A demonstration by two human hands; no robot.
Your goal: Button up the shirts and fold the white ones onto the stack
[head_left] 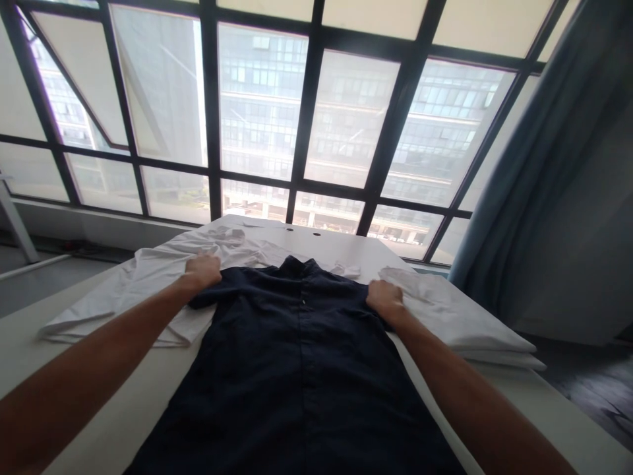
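Note:
A dark navy short-sleeved shirt (301, 369) lies front up on the white table (356, 247), its collar toward the windows and its lower part running out of the bottom of the view. My left hand (204, 269) is closed on the shirt at the left shoulder and sleeve. At the opposite sleeve, my right hand (386, 295) is closed on the dark cloth near the shoulder. The fingertips of both hands are hidden. A small light spot shows on the front placket below the collar.
Rumpled white garments (128, 287) lie on the table at the left, partly under the navy shirt. Folded white cloth (459, 316) is stacked at the right. Tall windows stand behind the table, with a blue-grey curtain (524, 158) at the right.

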